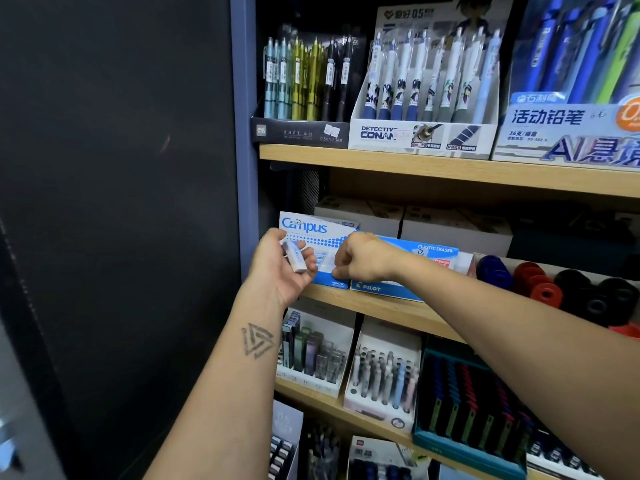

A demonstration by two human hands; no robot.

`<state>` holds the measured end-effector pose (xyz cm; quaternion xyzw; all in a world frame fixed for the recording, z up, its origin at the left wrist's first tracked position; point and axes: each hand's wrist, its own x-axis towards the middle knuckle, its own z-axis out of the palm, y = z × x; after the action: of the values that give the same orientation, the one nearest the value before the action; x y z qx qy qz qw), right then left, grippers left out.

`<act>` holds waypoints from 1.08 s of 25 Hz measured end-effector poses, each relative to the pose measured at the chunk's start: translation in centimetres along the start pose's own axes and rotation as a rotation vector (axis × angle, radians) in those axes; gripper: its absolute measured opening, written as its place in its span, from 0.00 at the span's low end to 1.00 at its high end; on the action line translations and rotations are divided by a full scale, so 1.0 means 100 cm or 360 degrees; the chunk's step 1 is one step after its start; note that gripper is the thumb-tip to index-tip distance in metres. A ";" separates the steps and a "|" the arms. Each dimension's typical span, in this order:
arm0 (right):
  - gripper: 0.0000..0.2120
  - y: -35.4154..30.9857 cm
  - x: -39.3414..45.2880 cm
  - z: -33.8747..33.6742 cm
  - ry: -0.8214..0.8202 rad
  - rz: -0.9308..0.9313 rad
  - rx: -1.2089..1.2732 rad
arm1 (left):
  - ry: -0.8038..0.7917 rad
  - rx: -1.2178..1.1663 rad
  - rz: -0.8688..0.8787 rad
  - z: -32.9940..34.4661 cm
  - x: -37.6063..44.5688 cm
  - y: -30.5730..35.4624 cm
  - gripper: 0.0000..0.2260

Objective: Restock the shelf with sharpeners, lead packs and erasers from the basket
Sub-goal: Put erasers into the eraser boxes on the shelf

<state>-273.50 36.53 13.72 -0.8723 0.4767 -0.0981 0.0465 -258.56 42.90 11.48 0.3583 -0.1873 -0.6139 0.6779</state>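
At cardboard Campus box [311,233], left hand [277,268], rectangular eraser [296,256]

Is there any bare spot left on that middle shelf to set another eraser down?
Hardly. Only the bare front lip of the middle shelf shows, below the Pilot box. The Campus box and Pilot box touch; round sharpeners crowd the right.

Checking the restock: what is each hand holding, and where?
Left hand holds a white eraser across its palm, thumb on it. Right hand is curled at the Campus box; contents unclear.
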 end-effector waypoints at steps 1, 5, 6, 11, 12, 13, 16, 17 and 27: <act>0.09 0.000 -0.001 -0.001 0.0053 0.0003 0.0108 | -0.0044 -0.0051 0.0010 0.002 -0.001 -0.001 0.14; 0.06 -0.004 -0.009 -0.013 0.0352 -0.0062 0.1088 | -0.0286 0.0022 0.0087 0.012 -0.002 -0.006 0.14; 0.09 -0.003 -0.010 -0.015 0.0378 -0.0139 0.1172 | -0.0342 0.0057 0.0102 0.015 -0.004 -0.008 0.14; 0.31 0.012 -0.006 -0.020 0.0428 -0.0531 0.0686 | -0.0433 0.0273 0.0265 0.025 -0.004 -0.015 0.16; 0.30 0.015 -0.005 -0.019 0.0419 -0.0544 0.0647 | -0.0406 0.0353 0.0304 0.025 -0.003 -0.015 0.18; 0.27 0.017 -0.004 -0.018 0.0407 -0.0535 0.0639 | -0.0369 0.0411 0.0323 0.025 -0.002 -0.014 0.18; 0.21 0.019 0.001 -0.016 0.0347 -0.0511 0.0592 | -0.0233 0.0464 0.0290 0.020 0.001 -0.013 0.15; 0.21 0.016 0.003 -0.015 0.0326 -0.0507 0.0560 | -0.0200 0.0495 0.0296 0.018 0.001 -0.012 0.14; 0.14 -0.004 0.060 0.012 0.0487 0.0185 0.0450 | 0.0569 0.2161 0.0988 -0.025 0.009 0.008 0.14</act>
<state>-269.74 31.73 13.35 -0.8031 0.5093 -0.2922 0.1010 -256.10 42.68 10.26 0.7209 -0.5029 -0.0783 0.4705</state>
